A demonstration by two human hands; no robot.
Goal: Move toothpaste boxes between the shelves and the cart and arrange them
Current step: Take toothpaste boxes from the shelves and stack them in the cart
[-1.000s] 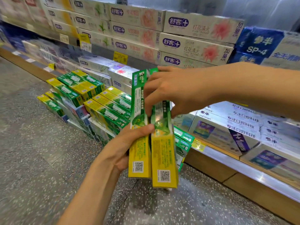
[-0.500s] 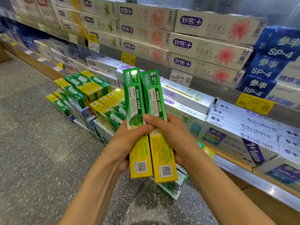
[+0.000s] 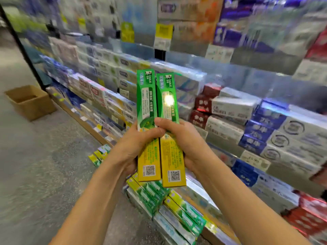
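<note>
Both hands, left (image 3: 139, 145) and right (image 3: 184, 144), have fingers wrapped around two boxes (image 3: 160, 126) held upright side by side, off the shelves (image 3: 238, 110). Square the ends before carrying; cart unseen.

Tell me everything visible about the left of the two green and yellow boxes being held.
The left toothpaste box is a long, slim carton, apparently glossy card, green on its upper half and yellow below, with a DARLIE logo near the top and a QR code near the bottom. It stands nearly upright, side by side against the right box. The left hand wraps its middle; the right hand's thumb crosses it.
</note>
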